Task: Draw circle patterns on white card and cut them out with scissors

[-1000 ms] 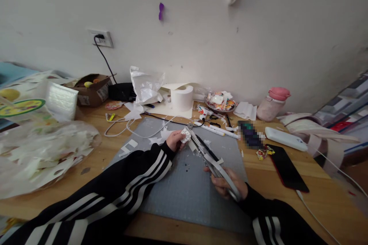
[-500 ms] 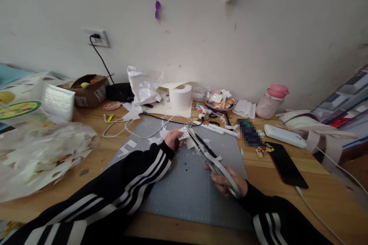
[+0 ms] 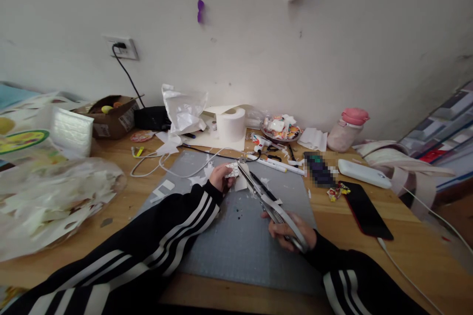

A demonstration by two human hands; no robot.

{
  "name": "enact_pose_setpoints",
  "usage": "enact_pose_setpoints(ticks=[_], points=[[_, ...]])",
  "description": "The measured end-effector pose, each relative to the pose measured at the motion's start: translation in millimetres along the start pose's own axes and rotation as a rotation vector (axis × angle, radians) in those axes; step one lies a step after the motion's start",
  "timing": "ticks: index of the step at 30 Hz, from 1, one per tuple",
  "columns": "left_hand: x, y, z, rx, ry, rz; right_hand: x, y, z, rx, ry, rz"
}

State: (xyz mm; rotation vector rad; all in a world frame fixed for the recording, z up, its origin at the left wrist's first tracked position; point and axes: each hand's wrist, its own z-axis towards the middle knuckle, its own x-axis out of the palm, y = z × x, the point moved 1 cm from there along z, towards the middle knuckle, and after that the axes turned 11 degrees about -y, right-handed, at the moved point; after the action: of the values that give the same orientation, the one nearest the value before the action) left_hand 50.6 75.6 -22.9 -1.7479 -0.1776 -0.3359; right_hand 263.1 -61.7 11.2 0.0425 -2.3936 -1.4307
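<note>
A bag of scraps (image 3: 55, 202) and an open box (image 3: 117, 120) sit on the table (image 3: 140, 221), left of a white cable (image 3: 146, 175) that loops onto the mat (image 3: 236, 246). Above the mat, the left hand's fingers (image 3: 220, 177) pinch the patterned piece (image 3: 232, 170) at the tips of the scissors (image 3: 254, 187); a black pen (image 3: 263, 185) lies close alongside the blades. The right hand's fingers (image 3: 290, 231) are curled around the handles. Farther right are a bottle (image 3: 343, 133), a power bank (image 3: 364, 173) and a black phone (image 3: 365, 209).
</note>
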Motion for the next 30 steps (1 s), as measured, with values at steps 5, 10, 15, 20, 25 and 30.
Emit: enact_pose_setpoints(ticks=[5,10,15,20,25,30], points=[[0.6,-1,0,-0.005,-0.016,0.000,1,1,-1,-0.006,0.000,-0.011],[0.9,-5,-1,-0.007,-0.014,0.008,1,2,-1,-0.012,-0.006,-0.013],[1.1,-6,-2,0.011,-0.035,0.020,0,1,1,-0.026,-0.039,-0.026],[-0.6,-4,-4,0.060,-0.060,0.037,-6,-1,6,-0.023,-0.128,-0.070],[-4.7,2,-1,0.083,-0.051,0.061,-12,-1,11,-0.021,-0.222,-0.147],[-6.6,6,1,0.099,-0.033,0.062,-19,2,12,0.003,-0.306,-0.225]])
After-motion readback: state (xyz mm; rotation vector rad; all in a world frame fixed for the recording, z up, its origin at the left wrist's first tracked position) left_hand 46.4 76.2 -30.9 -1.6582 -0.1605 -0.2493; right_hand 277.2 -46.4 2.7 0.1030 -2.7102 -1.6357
